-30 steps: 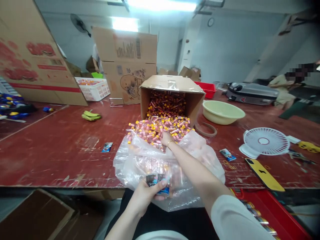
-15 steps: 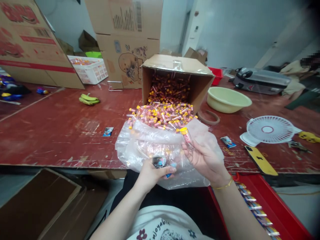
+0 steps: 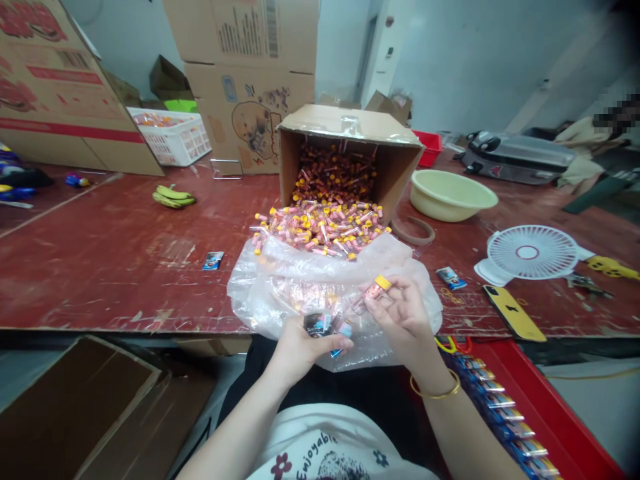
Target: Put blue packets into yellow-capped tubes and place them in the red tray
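My left hand (image 3: 313, 343) is closed around a small dark-blue printed packet (image 3: 317, 325), above the clear plastic bag (image 3: 260, 300). Something clear with a light-blue end also shows at its fingers, too small to name. Between the fingertips of my right hand (image 3: 403, 310) is a small clear tube (image 3: 373, 291) with a yellow cap and pink contents, tilted with the cap up and to the right. Behind the bag, many similar yellow-capped tubes (image 3: 320, 227) spill from a cardboard box (image 3: 350, 120) lying on its side.
Right of the box are a pale yellow basin (image 3: 453, 197), a white fan (image 3: 530, 250), a yellow phone (image 3: 514, 313) and a blue packet (image 3: 451, 278). Bananas (image 3: 173, 197) and another packet (image 3: 213, 261) lie left. A red tray (image 3: 545, 393) holds rows of packets. A person sits far right.
My right hand has turned and drawn the tube down slightly; the tube's cap now points right instead of up-left. My left hand stays nearly in place with the packet.
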`<state>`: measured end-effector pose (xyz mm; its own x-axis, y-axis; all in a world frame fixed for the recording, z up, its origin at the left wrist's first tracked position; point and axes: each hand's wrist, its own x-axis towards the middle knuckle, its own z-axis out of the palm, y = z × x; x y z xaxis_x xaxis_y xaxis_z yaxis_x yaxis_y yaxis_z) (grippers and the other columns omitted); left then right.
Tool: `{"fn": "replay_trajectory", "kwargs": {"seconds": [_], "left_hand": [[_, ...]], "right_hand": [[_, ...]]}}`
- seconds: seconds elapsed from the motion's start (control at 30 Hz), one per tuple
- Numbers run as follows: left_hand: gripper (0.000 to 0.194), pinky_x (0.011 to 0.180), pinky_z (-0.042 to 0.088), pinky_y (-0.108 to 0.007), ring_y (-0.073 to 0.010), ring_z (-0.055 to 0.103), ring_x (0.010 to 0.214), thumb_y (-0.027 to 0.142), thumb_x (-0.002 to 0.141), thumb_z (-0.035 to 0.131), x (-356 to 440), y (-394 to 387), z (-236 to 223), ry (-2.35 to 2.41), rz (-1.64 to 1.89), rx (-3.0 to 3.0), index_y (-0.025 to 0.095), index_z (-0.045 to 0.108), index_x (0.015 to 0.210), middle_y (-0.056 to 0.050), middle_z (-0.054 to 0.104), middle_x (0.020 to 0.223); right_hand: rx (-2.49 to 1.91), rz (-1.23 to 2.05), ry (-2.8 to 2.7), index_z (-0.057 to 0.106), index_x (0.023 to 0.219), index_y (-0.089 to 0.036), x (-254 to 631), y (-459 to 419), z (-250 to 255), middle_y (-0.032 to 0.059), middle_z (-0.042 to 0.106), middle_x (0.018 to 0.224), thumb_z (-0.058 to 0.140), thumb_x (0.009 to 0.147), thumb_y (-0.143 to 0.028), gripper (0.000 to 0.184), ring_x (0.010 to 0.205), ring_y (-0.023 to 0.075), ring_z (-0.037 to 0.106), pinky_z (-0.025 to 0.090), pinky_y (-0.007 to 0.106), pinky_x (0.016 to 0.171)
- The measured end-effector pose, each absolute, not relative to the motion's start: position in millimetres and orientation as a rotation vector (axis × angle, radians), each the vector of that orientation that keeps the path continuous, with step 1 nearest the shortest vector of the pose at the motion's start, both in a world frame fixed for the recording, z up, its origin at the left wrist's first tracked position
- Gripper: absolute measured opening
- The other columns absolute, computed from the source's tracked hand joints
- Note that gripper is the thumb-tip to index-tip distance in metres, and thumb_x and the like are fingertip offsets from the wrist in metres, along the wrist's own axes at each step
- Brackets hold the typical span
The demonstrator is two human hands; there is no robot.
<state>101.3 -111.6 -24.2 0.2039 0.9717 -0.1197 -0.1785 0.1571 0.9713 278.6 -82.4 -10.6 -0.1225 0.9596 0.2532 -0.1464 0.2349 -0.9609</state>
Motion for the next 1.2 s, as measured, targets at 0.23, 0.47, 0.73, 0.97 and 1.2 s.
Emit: {"fn": "replay_trajectory", "kwargs": {"seconds": [0.23, 0.47, 0.73, 0.97, 1.2], "left_hand": [[0.021, 0.065, 0.045, -0.026, -0.0151, 0.058, 0.064, 0.028, 0.062, 0.082, 103.8, -111.9, -20.4, 1.013, 1.067, 1.080, 0.013, 0.069, 0.071, -0.001, 0.066, 0.065], [0.035, 0.063, 0.054, -0.029, -0.0208, 0.068, 0.078, 0.040, 0.074, 0.074, 110.5, -115.4, -24.2, 0.915, 0.912, 0.707, 0.013, 0.069, 0.095, -0.012, 0.073, 0.092], [0.039, 0.067, 0.056, -0.027, -0.0185, 0.069, 0.073, 0.037, 0.072, 0.076, 125.4, -111.0, -24.2, 0.832, 0.959, 0.502, 0.012, 0.069, 0.101, -0.012, 0.073, 0.088], [0.029, 0.067, 0.053, -0.023, -0.0133, 0.064, 0.067, 0.036, 0.072, 0.076, 127.6, -112.1, -23.6, 0.832, 0.984, 0.635, 0.010, 0.072, 0.084, -0.008, 0.071, 0.078], [0.025, 0.062, 0.051, -0.021, -0.0114, 0.062, 0.059, 0.035, 0.072, 0.076, 129.6, -116.0, -24.3, 0.847, 0.963, 0.636, 0.010, 0.071, 0.078, -0.005, 0.068, 0.066]], "right_hand": [[-0.922, 0.982, -1.762, 0.051, 0.106, -0.025, 283.0, -83.9, 3.0, 0.0039, 0.059, 0.098, 0.065, 0.081, -0.022, 0.029, 0.091, 0.0175, 0.062, 0.053, 0.033, 0.082], [-0.927, 1.532, -1.183, 0.045, 0.090, -0.025, 280.2, -75.2, -16.3, 0.0008, 0.070, 0.089, 0.070, 0.078, -0.033, 0.029, 0.081, 0.0164, 0.067, 0.053, 0.032, 0.078], [-0.945, 1.278, -1.586, 0.044, 0.109, -0.028, 268.3, -112.2, -31.5, 0.0082, 0.053, 0.127, 0.079, 0.066, -0.030, 0.056, 0.109, 0.0229, 0.058, 0.053, 0.036, 0.085], [-1.132, 0.936, -1.611, 0.034, 0.111, -0.029, 254.4, -119.7, -46.2, 0.0028, 0.050, 0.102, 0.073, 0.063, -0.017, 0.063, 0.083, 0.0176, 0.060, 0.054, 0.033, 0.071], [-1.109, 0.959, -1.626, 0.031, 0.110, -0.027, 258.4, -122.5, -44.6, 0.0035, 0.046, 0.102, 0.069, 0.063, -0.013, 0.063, 0.083, 0.0179, 0.060, 0.053, 0.033, 0.070]]}}
